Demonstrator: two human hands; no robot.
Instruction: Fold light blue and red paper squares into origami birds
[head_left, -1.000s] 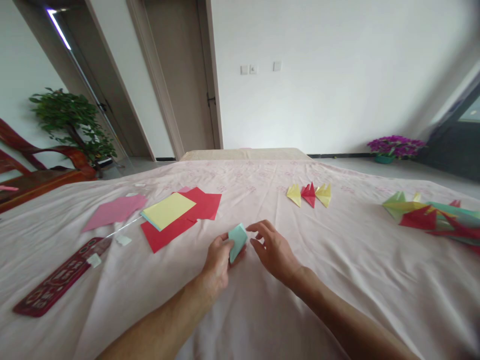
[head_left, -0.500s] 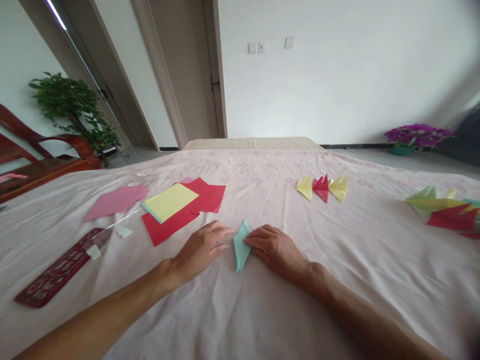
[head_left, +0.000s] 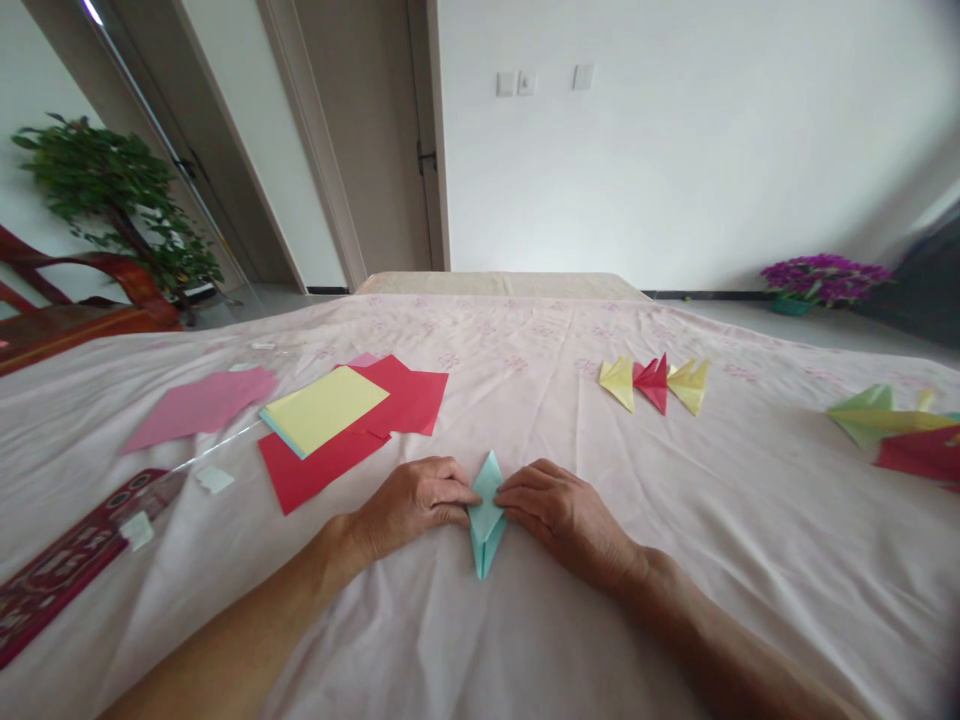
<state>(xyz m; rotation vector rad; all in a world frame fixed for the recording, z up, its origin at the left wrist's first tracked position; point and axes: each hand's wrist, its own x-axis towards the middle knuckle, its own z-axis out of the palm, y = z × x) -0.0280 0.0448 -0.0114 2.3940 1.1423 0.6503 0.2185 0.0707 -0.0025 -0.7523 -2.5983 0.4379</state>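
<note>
A folded light-blue paper (head_left: 487, 515) in a long diamond shape lies on the pale pink cloth in front of me, one point away from me and a split point towards me. At its left corner, my left hand (head_left: 427, 500) pinches the edge between thumb and fingers. My right hand (head_left: 555, 505) grips the right corner, fingers closed together on it. The fingertips cover both side corners of the paper.
Sheets of yellow (head_left: 326, 408), red (head_left: 412, 395) and pink paper (head_left: 199, 405) lie at the left, beside a dark red package (head_left: 67, 560). Folded yellow (head_left: 617, 384) and red pieces (head_left: 651, 383) stand right of centre. More folded pieces (head_left: 862, 415) lie far right.
My left hand has come in from beside the paper and now grips its left corner. The blue paper shows its split lower end now. The view has shifted slightly.
</note>
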